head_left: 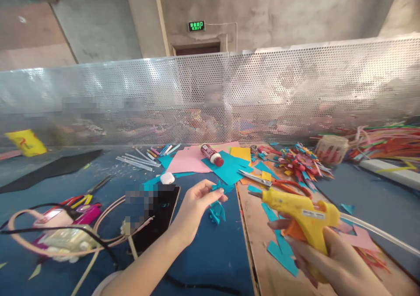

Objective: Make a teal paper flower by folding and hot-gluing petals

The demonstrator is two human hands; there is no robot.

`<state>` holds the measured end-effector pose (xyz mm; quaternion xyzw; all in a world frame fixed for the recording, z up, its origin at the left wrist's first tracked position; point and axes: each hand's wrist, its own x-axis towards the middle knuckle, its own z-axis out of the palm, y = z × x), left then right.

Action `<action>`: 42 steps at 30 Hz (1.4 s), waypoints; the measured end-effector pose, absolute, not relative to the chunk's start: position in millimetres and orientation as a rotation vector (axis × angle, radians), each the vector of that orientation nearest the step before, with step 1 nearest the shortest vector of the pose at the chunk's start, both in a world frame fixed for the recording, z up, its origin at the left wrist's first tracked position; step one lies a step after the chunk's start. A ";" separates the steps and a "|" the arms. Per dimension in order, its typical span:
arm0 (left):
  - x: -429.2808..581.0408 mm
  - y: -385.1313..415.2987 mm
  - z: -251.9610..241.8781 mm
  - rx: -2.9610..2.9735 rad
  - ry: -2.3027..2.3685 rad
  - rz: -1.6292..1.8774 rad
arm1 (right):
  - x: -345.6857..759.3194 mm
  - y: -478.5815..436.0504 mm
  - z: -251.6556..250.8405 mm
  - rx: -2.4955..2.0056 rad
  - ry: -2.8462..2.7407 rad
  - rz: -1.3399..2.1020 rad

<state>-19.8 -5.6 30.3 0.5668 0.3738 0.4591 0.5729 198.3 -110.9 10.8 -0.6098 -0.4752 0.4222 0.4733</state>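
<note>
Near the middle of the view, my left hand (201,202) pinches a folded piece of blue paper (217,212), part of which hangs below the fingers. At the lower right, my right hand (328,259) is wrapped round the handle of a yellow glue gun (302,210). Its dark nozzle points left, toward the blue paper, with a gap between them. A white cord runs from the gun to the right edge. Behind my left hand lie blue paper sheets (229,173), a pink sheet (185,160) and a dark red bottle (212,154) on its side.
Orange-handled scissors (262,180) lie behind the glue gun. A pile of colourful paper pieces (303,162) is at the back right. A phone (164,213) and tangled cables (19,230) lie to the left. A perforated metal screen (278,86) stands behind the table.
</note>
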 end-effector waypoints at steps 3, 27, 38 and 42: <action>-20.0 -3.6 27.7 1.253 0.868 1.030 | 190.7 -113.2 20.8 -1.489 -1.076 1.010; -13.0 -21.3 37.4 1.429 0.798 0.799 | 140.8 -73.5 18.5 -1.400 -0.960 0.870; -12.0 -19.1 33.4 1.510 0.825 0.757 | 139.7 -76.9 19.4 -1.353 -0.968 0.890; -13.2 -18.5 34.6 1.524 0.845 0.783 | 140.6 -77.1 19.3 -1.361 -1.027 0.911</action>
